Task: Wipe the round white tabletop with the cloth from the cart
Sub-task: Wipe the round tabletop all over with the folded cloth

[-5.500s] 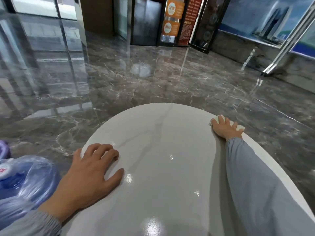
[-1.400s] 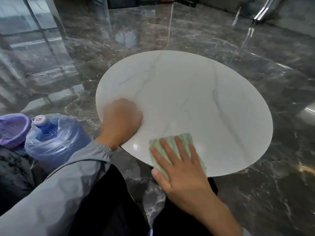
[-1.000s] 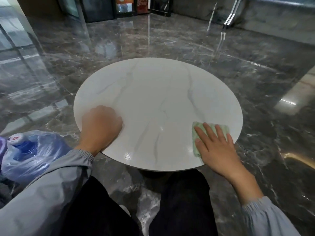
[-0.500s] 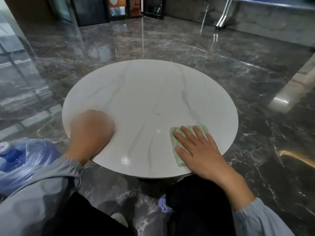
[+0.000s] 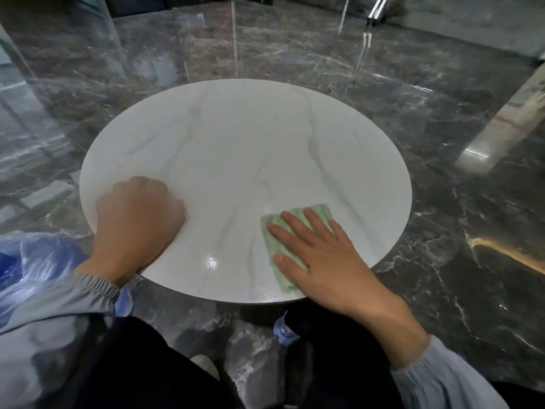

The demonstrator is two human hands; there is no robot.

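Dark grey marble floor (image 5: 472, 216) with pale veins and a glossy shine fills the view. At 8 o'clock, by the left edge, sits a blue water jug (image 5: 35, 261) wrapped in clear plastic. A shiny metal pillar (image 5: 507, 119) leans at 2 o'clock. Chrome posts (image 5: 376, 10) stand at 1 o'clock.

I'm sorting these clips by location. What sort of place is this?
Likely a lobby or public hall: a wide, glossy dark marble floor, a round white table standing alone on it, and what looks like a shiny pillar at right.
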